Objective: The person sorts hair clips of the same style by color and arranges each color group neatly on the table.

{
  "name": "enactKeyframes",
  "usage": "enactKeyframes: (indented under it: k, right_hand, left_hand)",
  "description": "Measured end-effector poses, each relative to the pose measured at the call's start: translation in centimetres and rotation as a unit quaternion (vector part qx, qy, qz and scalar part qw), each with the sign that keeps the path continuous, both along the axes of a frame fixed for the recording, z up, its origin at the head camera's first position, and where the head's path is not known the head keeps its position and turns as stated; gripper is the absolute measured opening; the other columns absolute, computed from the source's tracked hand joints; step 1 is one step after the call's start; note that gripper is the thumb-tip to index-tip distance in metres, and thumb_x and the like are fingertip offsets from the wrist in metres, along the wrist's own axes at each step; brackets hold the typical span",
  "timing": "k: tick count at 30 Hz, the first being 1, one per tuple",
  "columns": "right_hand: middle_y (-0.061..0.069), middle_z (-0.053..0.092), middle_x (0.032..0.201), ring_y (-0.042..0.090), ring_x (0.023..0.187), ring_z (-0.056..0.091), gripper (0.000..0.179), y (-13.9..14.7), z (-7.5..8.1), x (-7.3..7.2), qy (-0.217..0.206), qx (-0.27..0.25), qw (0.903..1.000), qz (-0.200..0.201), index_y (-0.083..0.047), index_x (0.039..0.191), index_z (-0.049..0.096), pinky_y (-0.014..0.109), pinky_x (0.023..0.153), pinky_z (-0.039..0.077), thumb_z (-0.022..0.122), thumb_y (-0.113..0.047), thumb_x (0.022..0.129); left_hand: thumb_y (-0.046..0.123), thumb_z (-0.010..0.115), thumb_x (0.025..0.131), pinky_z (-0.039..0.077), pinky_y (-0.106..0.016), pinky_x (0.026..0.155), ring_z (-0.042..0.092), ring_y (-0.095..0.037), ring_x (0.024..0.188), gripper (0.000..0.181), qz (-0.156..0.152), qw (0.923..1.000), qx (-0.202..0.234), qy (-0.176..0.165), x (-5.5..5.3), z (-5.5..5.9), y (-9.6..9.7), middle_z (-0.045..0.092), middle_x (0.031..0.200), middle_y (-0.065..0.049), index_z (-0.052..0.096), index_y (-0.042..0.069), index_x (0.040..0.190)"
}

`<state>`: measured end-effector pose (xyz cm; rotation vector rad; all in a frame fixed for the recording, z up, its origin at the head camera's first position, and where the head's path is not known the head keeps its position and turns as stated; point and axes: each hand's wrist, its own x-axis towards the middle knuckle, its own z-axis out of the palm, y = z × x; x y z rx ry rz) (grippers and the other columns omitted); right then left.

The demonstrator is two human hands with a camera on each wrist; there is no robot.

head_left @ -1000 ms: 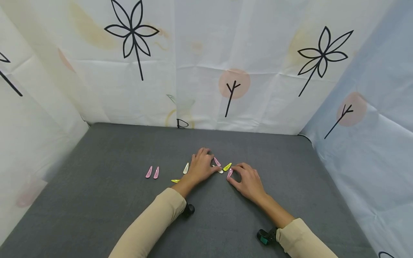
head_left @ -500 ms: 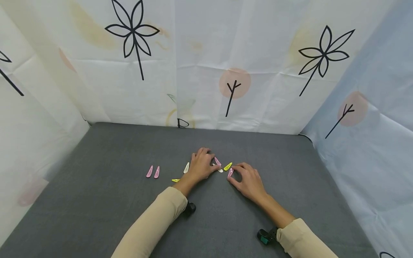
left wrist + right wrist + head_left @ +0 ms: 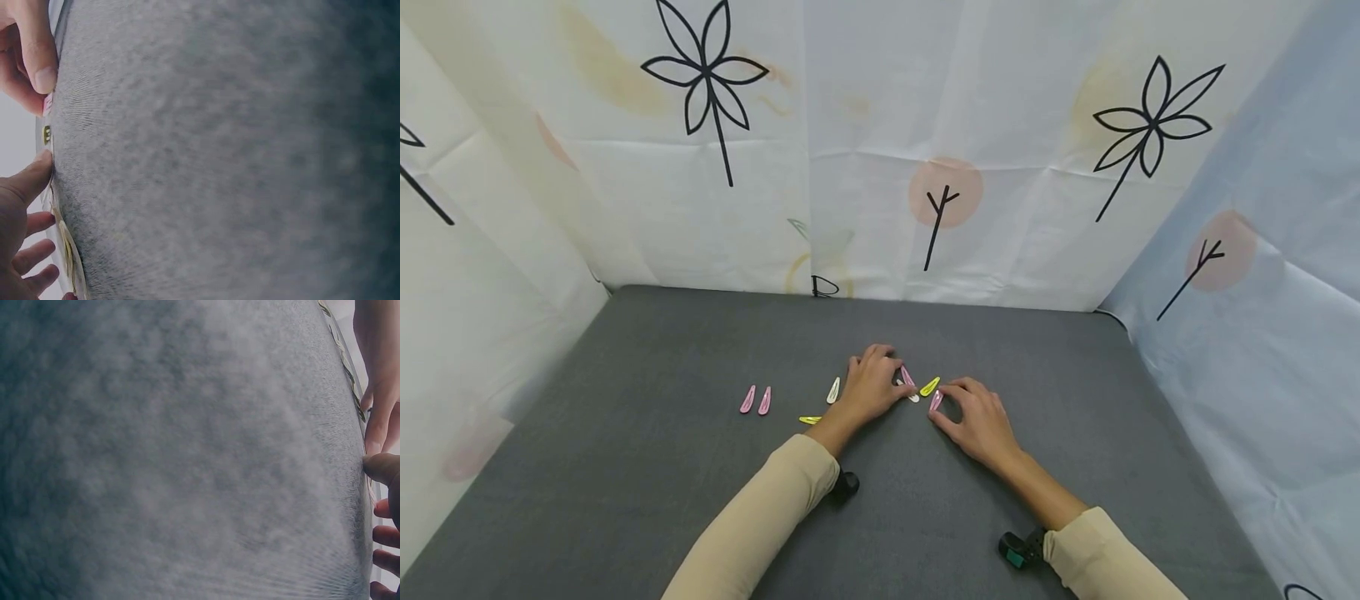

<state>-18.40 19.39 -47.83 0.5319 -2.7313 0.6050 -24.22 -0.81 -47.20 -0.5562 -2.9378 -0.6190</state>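
Note:
In the head view my right hand (image 3: 979, 421) pinches a pink snap hair clip (image 3: 936, 401) between thumb and forefinger, low over the grey table. My left hand (image 3: 872, 385) rests on the table to its left, fingers spread and loosely bent. Its thumb touches a white hair clip (image 3: 913, 397), partly covered by the hand. Just beyond that thumb lies another pink clip (image 3: 907, 376), close against the white one. A yellow clip (image 3: 929, 387) lies between the two hands. The left wrist view shows the right thumb (image 3: 45, 78) right at the pink clip's end.
Left of my left hand lie a white clip (image 3: 833, 390) and a yellow clip (image 3: 809, 420), the latter beside the wrist. Farther left, two pink clips (image 3: 764, 401) lie side by side. Patterned white cloth (image 3: 865, 233) walls the table's back and sides.
My left hand has shifted slightly to the right, nearer the pink and white clips. The right hand keeps its pinch on the pink clip in the same place.

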Motion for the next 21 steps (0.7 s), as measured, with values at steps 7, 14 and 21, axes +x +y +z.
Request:
enactKeyframes:
  k: [7, 14, 21]
  right_hand:
    - [0.01, 0.066, 0.109, 0.03, 0.104, 0.062, 0.041, 0.0, 0.1, 0.0, 0.0, 0.0, 1.0, 0.001, -0.006, 0.112, 0.073, 0.055, 0.087, 0.045, 0.082, -0.032, 0.082]
    - [0.011, 0.066, 0.11, 0.031, 0.104, 0.063, 0.041, -0.1, -0.1, 0.0, 0.004, 0.001, 1.0, 0.002, -0.006, 0.112, 0.073, 0.056, 0.087, 0.045, 0.082, -0.032, 0.082]
    - [0.011, 0.066, 0.109, 0.031, 0.104, 0.062, 0.042, -0.2, -0.1, -0.1, 0.005, 0.003, 1.0, -0.001, -0.006, 0.112, 0.073, 0.054, 0.086, 0.045, 0.082, -0.032, 0.082]
  left_hand:
    - [0.04, 0.081, 0.082, 0.042, -0.053, 0.097, 0.046, -0.028, 0.134, 0.045, -0.041, 0.9985, 0.036, 0.007, -0.2, 0.1, -0.5, 0.058, 0.137, -0.011, 0.075, 0.01, 0.114]
    - [0.035, 0.082, 0.082, 0.04, -0.055, 0.102, 0.043, -0.03, 0.137, 0.047, -0.103, 0.9927, 0.061, -0.013, 0.5, 0.7, -1.8, 0.053, 0.143, -0.012, 0.073, 0.006, 0.118]
    - [0.033, 0.084, 0.079, 0.039, -0.056, 0.103, 0.043, -0.03, 0.136, 0.05, -0.166, 0.9842, 0.06, -0.015, 2.2, 1.7, -4.0, 0.053, 0.143, -0.013, 0.073, 0.004, 0.118]
